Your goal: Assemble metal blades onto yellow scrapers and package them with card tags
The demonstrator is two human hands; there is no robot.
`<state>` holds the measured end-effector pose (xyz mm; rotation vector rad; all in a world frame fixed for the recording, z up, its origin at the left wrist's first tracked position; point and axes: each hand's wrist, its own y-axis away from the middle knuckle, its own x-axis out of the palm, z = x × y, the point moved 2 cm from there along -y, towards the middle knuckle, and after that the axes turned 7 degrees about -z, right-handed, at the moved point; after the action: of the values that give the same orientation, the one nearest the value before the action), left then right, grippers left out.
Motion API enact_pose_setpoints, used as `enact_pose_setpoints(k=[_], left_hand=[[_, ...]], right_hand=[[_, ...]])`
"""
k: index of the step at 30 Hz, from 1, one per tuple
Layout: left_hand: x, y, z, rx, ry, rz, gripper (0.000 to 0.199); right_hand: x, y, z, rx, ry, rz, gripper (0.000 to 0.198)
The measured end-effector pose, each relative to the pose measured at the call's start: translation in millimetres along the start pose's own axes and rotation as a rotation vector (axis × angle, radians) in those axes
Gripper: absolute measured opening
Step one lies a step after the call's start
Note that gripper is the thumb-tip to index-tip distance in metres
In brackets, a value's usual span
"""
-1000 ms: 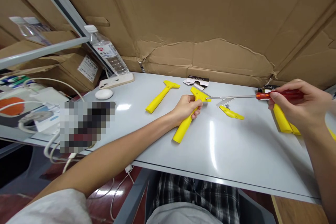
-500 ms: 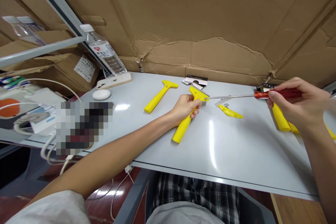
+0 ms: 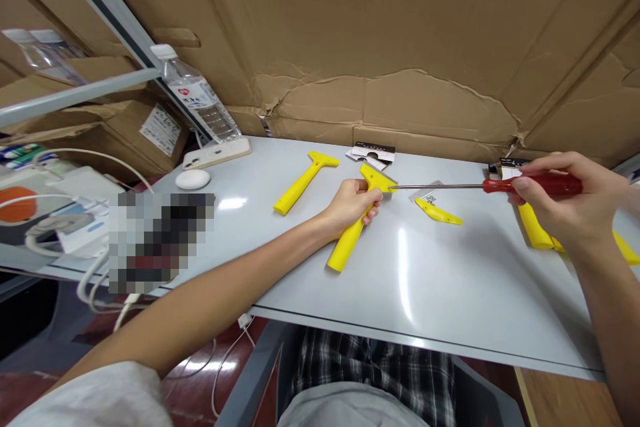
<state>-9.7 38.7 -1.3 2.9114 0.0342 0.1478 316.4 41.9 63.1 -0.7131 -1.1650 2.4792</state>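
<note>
My left hand [image 3: 354, 203] is closed around the neck of a yellow scraper [image 3: 345, 243], whose handle slants toward me over the table. In my right hand [image 3: 567, 197] is a screwdriver [image 3: 535, 185] with a red handle, gripped between thumb and fingers. Its long metal shaft runs left, nearly level, and the tip meets the right side of the scraper's head. Just right of that head lie a loose yellow cover piece [image 3: 439, 212], a metal blade [image 3: 420, 193] and some tiny screws [image 3: 431, 199]. Another yellow scraper [image 3: 303, 187] rests to the left of my left hand.
Black-and-white blade packets [image 3: 374, 152] lie by the cardboard wall [image 3: 400, 33]. More yellow handles [image 3: 535, 227] sit partly behind my right hand. At left are a phone [image 3: 217, 153], a white oval case [image 3: 193, 179], a plastic bottle [image 3: 197, 93] and white cables [image 3: 90, 280].
My right hand has shifted its hold, so more of the red handle shows and has turned slightly. The screwdriver tip stays at the scraper's head. My left hand has hardly moved.
</note>
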Motion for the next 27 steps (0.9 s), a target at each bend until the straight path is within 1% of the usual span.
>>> enact_pose_setpoints(k=[3,4,6,8,10,15,18,20,23,24,27], left_hand=[[-0.1,-0.2,0.5,-0.006,-0.004,-0.004,0.014],[0.0,-0.2,0.6,-0.007,-0.004,-0.004,0.014],[0.1,-0.1,0.9,-0.010,-0.001,-0.006,0.014],[0.0,-0.1,1.4,-0.014,0.003,-0.008,0.014],[-0.2,-0.3,1.8,-0.013,0.007,-0.005,0.015],[-0.8,-1.8,2.7,-0.003,-0.003,-0.003,0.014],[-0.3,-1.8,2.6,-0.006,-0.016,-0.006,0.016],[0.1,-1.2,2.1,-0.010,-0.017,-0.008,0.017],[0.7,-0.4,0.8,-0.013,-0.006,-0.009,0.017],[0.8,-0.3,0.3,-0.015,-0.005,-0.010,0.017],[0.7,0.0,-0.5,-0.022,-0.012,-0.014,0.018]], right_hand=[[-0.5,-2.5,-0.3,-0.086,-0.063,0.020,0.043],[-0.2,-3.3,0.1,-0.093,-0.091,0.024,0.049],[1.4,-3.7,1.1,-0.060,-0.143,0.048,0.055],[3.2,-2.9,3.0,-0.018,-0.165,0.066,0.055],[4.7,-1.6,5.3,0.000,-0.189,0.073,0.050],[4.7,1.1,7.6,0.031,-0.200,0.007,0.038],[4.6,2.2,7.2,0.036,-0.178,0.018,0.033],[4.6,2.3,6.9,0.029,-0.189,0.036,0.039],[4.6,0.8,7.4,-0.004,-0.235,0.059,0.058],[4.7,0.2,7.9,-0.010,-0.246,0.071,0.061],[5.3,-0.7,9.4,0.018,-0.260,0.106,0.058]])
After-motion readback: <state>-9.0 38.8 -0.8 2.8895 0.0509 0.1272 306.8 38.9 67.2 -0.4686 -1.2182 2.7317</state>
